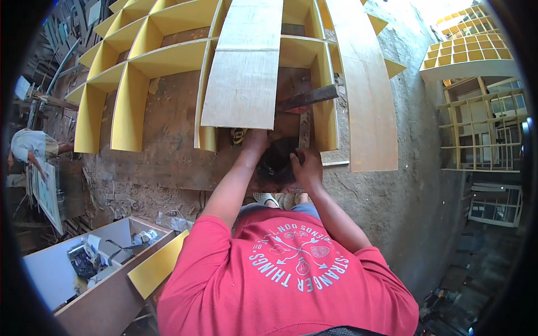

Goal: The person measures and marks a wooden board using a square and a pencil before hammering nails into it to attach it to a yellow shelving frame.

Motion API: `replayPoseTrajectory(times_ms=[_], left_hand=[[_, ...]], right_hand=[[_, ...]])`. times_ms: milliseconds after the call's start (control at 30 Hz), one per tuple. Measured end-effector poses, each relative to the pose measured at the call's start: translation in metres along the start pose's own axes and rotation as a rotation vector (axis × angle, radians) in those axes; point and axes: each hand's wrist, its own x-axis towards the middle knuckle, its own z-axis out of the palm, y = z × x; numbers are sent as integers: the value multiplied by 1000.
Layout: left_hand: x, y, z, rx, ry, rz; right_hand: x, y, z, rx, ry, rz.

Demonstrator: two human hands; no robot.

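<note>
The plank (242, 84) lies atop the gridded frame (174, 60).

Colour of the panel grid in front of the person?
The panel grid is yellow; best seen in the head view.

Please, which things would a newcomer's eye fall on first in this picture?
Most likely the red shirt, filling the lower middle. Above it, a yellow wooden grid spreads across the upper left and middle, with a pale plank over it, partly hiding the left hand.
</note>
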Motion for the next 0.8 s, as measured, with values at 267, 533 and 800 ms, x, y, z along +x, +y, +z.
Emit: replayPoseTrajectory(times_ms=[267,533,800], left_hand=[[6,-18,39,601,171,112],[8,14,14,425,-198,16],[12,-13,37,412,159,127]], right_hand=[[69,-3,38,-286,-133,-267],[65,15,26,-235,-84,-327],[55,-3,32,-282,-124,-304]])
